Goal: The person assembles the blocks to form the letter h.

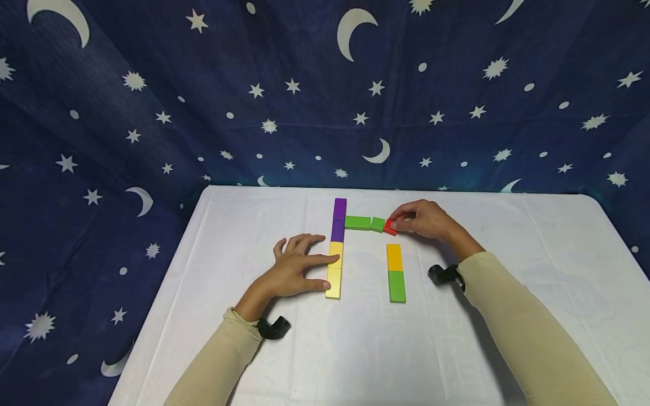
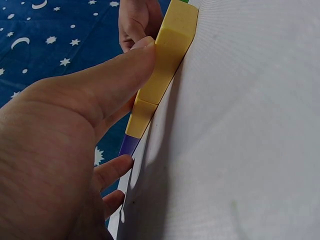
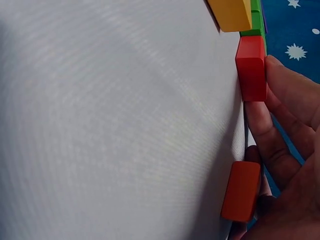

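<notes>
My left hand (image 1: 291, 270) is spread, with its thumb on the nearer yellow block (image 1: 333, 283) and its index finger on the farther yellow block (image 1: 334, 248). Beyond these, two purple blocks (image 1: 338, 220) continue the column. A long green block (image 1: 358, 223) and a small green block (image 1: 378, 224) run rightward from it. At the end of this row, my right hand (image 1: 426, 219) pinches a red block (image 3: 252, 70) between thumb and fingers. An orange-red block (image 3: 241, 191) shows by that hand's lower fingers in the right wrist view; whether it is held, I cannot tell.
Below the red block, an orange block (image 1: 394, 257) and a green block (image 1: 397, 286) lie end to end. The white table (image 1: 325, 355) reaches back to a dark blue curtain (image 1: 304, 141) with moons and stars.
</notes>
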`<state>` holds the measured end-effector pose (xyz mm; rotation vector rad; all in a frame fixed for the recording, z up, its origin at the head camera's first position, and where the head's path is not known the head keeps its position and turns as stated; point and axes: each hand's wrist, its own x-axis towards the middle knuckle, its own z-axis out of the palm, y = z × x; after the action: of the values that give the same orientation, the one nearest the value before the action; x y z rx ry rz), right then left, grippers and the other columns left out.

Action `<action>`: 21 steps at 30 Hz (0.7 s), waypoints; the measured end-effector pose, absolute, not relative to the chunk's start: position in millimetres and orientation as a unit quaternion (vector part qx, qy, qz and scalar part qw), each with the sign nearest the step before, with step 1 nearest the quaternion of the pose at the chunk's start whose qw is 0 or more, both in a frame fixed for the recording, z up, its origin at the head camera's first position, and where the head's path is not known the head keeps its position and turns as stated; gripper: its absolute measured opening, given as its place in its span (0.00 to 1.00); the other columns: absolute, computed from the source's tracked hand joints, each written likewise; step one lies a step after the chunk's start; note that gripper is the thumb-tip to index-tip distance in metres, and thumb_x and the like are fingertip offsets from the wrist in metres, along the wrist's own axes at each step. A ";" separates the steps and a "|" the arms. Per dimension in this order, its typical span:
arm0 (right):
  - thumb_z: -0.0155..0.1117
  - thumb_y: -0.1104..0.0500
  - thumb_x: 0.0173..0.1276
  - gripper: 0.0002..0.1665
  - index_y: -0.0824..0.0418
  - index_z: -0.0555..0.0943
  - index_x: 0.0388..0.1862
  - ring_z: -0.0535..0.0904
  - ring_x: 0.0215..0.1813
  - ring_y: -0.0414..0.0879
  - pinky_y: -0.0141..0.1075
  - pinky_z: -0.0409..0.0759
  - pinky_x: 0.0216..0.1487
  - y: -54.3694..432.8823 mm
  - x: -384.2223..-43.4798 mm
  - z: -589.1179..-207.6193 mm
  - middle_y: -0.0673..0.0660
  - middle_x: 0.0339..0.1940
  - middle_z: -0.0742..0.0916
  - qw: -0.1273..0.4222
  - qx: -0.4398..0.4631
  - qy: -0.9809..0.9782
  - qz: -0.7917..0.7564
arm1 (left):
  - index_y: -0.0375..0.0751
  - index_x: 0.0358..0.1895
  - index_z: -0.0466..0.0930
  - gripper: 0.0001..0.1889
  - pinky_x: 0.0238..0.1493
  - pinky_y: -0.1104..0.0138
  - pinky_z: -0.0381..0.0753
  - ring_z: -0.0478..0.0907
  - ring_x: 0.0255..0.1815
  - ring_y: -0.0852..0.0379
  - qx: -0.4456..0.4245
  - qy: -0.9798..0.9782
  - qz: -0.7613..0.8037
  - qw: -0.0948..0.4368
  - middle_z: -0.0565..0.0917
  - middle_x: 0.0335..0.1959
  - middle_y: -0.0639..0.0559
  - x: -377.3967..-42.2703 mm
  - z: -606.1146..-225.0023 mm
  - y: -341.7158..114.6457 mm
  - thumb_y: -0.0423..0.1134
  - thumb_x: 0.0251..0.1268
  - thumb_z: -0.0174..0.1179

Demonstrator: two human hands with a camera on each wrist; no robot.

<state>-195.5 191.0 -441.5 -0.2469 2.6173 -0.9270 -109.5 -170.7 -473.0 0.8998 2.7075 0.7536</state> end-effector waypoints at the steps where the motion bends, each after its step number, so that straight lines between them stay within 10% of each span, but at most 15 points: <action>1: 0.72 0.52 0.67 0.15 0.51 0.89 0.51 0.76 0.50 0.51 0.42 0.72 0.53 191.1 -195.6 -442.0 0.53 0.47 0.89 0.176 -0.086 0.924 -0.328 | 0.74 0.69 0.75 0.31 0.70 0.31 0.33 0.48 0.79 0.42 0.305 0.913 0.255 0.094 0.60 0.79 0.51 -109.6 -473.0 -170.8 0.64 0.59 0.68; 21: 0.72 0.54 0.66 0.16 0.50 0.89 0.53 0.76 0.48 0.50 0.42 0.71 0.51 191.3 -194.9 -442.1 0.52 0.42 0.88 0.172 -0.090 0.925 -0.326 | 0.74 0.68 0.75 0.31 0.70 0.31 0.33 0.48 0.80 0.42 0.304 0.913 0.255 0.096 0.60 0.79 0.52 -110.6 -473.7 -170.9 0.64 0.59 0.68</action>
<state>-194.9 191.3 -442.1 -0.2557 2.6262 -0.9238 -110.6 -170.9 -473.7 0.8995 2.7049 0.7556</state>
